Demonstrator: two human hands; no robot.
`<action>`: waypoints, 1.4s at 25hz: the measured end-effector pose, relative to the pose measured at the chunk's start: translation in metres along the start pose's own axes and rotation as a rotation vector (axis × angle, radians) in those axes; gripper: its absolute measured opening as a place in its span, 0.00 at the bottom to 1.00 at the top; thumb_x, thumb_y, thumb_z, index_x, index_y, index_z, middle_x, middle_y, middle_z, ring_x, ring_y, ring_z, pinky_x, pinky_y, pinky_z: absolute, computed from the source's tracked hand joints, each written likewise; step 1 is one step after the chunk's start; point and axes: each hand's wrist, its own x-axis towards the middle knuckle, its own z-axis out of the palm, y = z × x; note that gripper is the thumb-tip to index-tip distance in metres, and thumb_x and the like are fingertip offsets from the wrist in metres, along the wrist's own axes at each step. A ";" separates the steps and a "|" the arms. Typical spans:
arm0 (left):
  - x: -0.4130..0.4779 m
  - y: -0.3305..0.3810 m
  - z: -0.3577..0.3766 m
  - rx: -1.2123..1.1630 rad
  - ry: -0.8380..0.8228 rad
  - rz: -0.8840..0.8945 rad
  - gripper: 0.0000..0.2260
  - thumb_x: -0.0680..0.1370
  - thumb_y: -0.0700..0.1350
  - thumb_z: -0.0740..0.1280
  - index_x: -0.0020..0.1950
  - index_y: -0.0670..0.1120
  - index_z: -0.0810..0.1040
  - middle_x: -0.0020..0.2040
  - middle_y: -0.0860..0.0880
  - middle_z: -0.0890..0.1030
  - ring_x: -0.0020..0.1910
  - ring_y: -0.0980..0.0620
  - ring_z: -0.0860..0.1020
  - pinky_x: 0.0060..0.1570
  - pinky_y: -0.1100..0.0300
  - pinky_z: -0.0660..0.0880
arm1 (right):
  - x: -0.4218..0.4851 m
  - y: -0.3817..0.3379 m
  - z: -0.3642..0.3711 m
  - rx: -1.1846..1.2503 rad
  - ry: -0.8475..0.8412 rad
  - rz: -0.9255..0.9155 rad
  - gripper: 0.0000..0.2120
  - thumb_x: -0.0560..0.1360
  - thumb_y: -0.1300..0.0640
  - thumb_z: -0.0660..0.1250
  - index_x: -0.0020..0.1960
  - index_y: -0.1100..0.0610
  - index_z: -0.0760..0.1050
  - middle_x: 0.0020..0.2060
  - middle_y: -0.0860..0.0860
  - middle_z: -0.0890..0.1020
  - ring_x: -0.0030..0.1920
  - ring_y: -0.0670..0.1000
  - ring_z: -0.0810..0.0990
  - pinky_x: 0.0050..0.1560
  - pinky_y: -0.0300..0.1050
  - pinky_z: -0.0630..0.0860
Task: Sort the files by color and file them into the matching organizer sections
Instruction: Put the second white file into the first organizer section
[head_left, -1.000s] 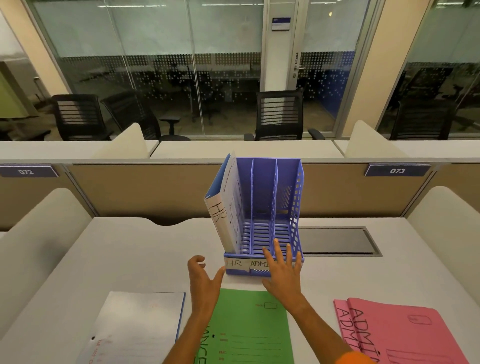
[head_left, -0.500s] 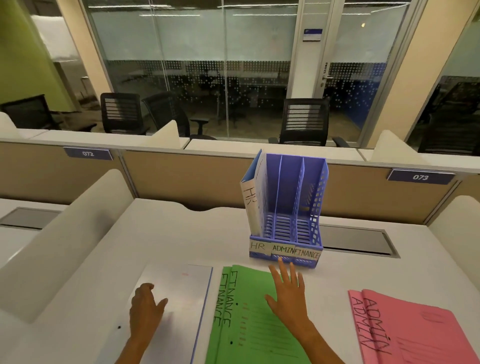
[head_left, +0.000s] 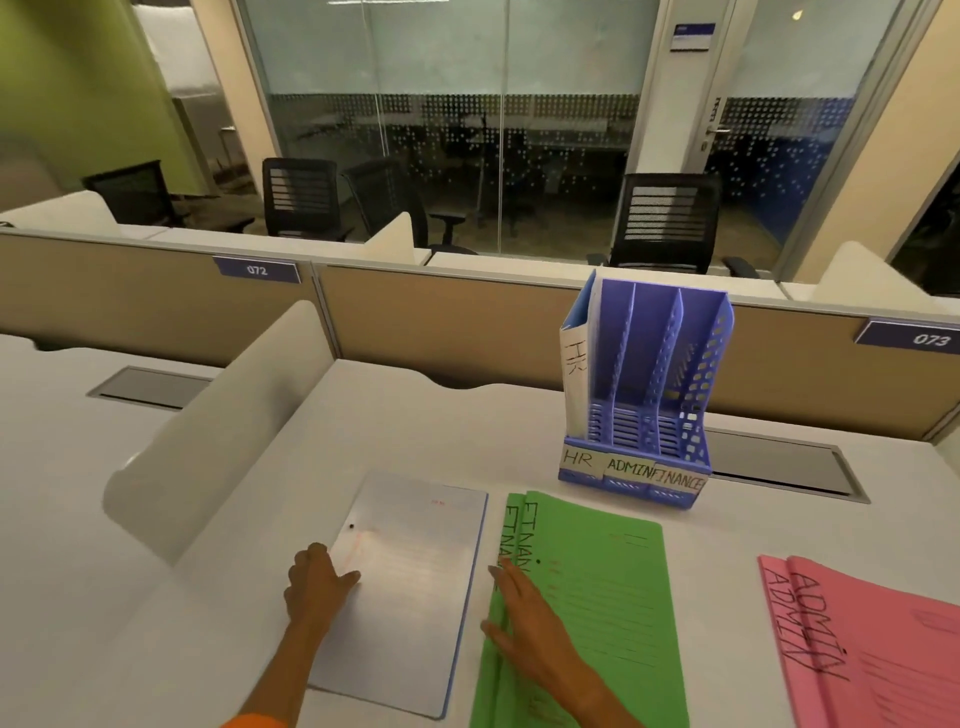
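Now: both hands down on files, sorter at back

Desk (head_left: 395, 426), white, w/ three lots of files along the near edge. Pink files (head_left: 872, 649), marked ADMIN, lie far right, well apart from the hands. Green files (head_left: 613, 597), marked FINANCE, lie in the middle, just in front of the organizer (head_left: 701, 374). White file (head_left: 415, 571) lies flat left of the green, close beside it. Organizer is blue, upright, w/ sections tagged HR, ADMIN, FINANCE; an HR file (head_left: 575, 374) stands in the left one, other two hold nothing. R hand (head_left: 530, 634) lies flat on the green files' left edge, fingers straight, gripping nothing. L hand (head_left: 314, 587) pinches the white file's left edge: thumb on top, fingers curled at the edge.
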 end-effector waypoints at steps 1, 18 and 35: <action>-0.001 -0.004 -0.002 -0.018 -0.016 -0.008 0.30 0.72 0.48 0.76 0.68 0.38 0.70 0.65 0.38 0.72 0.65 0.37 0.72 0.61 0.43 0.72 | 0.002 -0.010 0.006 0.037 -0.028 -0.017 0.34 0.78 0.46 0.64 0.78 0.49 0.51 0.79 0.47 0.49 0.78 0.48 0.52 0.76 0.43 0.54; 0.033 -0.025 -0.038 -0.573 -0.183 0.001 0.18 0.73 0.50 0.75 0.33 0.43 0.70 0.32 0.44 0.78 0.31 0.47 0.78 0.35 0.58 0.69 | 0.018 -0.063 0.052 0.332 -0.127 0.303 0.38 0.73 0.43 0.69 0.76 0.55 0.57 0.74 0.50 0.66 0.72 0.51 0.66 0.69 0.42 0.64; -0.108 0.111 -0.086 -0.733 -0.039 0.660 0.13 0.70 0.54 0.75 0.39 0.55 0.71 0.43 0.58 0.82 0.38 0.54 0.85 0.31 0.62 0.81 | 0.042 -0.043 -0.067 0.996 0.285 0.401 0.23 0.80 0.41 0.58 0.66 0.56 0.71 0.62 0.53 0.78 0.61 0.55 0.77 0.62 0.57 0.76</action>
